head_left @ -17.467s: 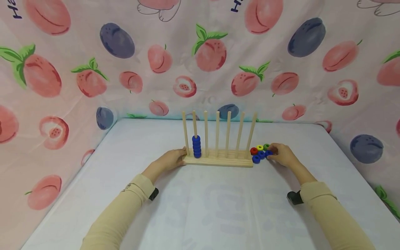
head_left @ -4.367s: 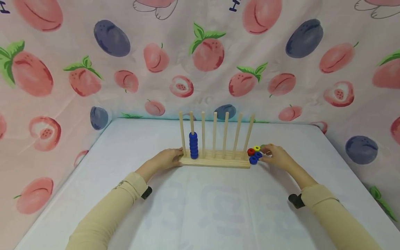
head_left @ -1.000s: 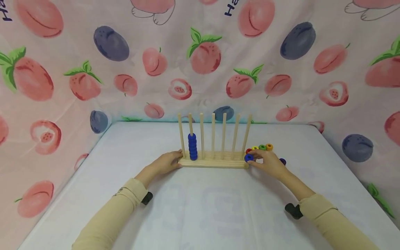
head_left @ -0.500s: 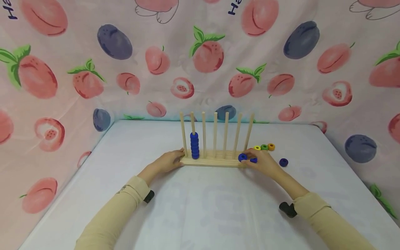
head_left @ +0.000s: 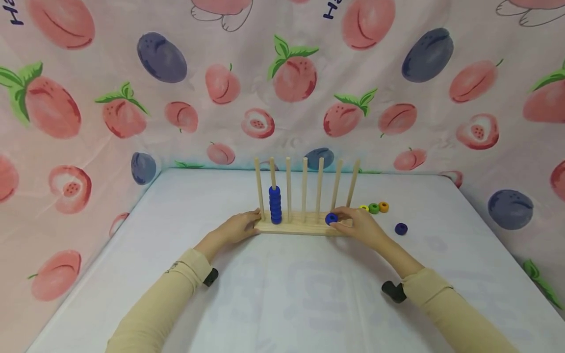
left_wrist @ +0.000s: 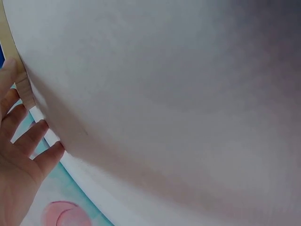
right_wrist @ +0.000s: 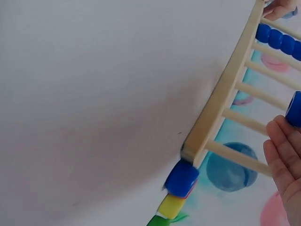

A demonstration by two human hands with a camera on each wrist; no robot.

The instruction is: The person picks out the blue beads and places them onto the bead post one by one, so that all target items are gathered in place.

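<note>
A wooden peg rack [head_left: 304,227] with several upright pegs stands on the white table. Blue beads [head_left: 275,206] are stacked on its second peg from the left. At the rack's left end, my left hand [head_left: 236,226] holds the base between thumb and fingers, as the left wrist view [left_wrist: 23,160] also shows. My right hand [head_left: 364,228] pinches a blue bead [head_left: 331,218] between thumb and fingertips, in front of the right-hand pegs. In the right wrist view this held bead [right_wrist: 294,110] is partly cut off by the frame edge.
Right of the rack lie yellow [head_left: 364,208], green [head_left: 373,208] and orange [head_left: 383,207] beads. A dark blue bead [head_left: 400,229] sits apart nearer the front. In the right wrist view, another blue bead [right_wrist: 182,179] lies by the base's end. A fruit-print cloth [head_left: 291,122] hangs behind.
My right hand has picked up a blue bead and carried it left along the rack. Earlier, the blue stack grew taller and a dark blue bead came to lie apart. The left hand stays put.
</note>
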